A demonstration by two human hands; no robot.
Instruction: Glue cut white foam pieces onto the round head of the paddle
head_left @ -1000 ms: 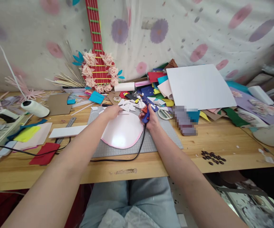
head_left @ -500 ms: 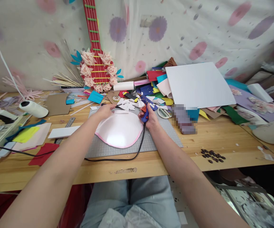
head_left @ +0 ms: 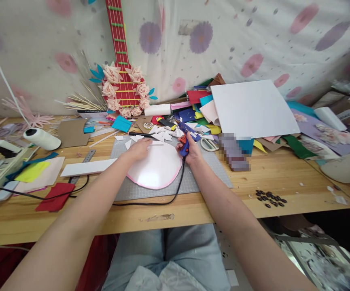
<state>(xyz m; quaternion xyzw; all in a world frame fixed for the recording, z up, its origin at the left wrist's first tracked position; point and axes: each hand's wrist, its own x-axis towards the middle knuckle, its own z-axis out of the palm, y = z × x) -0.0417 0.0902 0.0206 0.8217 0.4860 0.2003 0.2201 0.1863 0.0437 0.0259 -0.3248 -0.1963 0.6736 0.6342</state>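
Note:
A round white disc with a pink rim lies on the grey cutting mat. My left hand rests flat on the disc's upper left edge, pressing it down. My right hand is closed around a blue glue gun at the disc's upper right edge; its black cord loops over the mat toward the left. Small white cut pieces lie just beyond both hands.
A red cardboard guitar with paper flowers leans on the curtain. A heap of coloured sheets and a large white sheet lie at the right. Scissors, a ruler, a white roll and dark seeds lie around.
My left hand slid from the disc's far left rim back onto its upper left surface. The disc shifted slightly. My right hand kept the glue gun in place.

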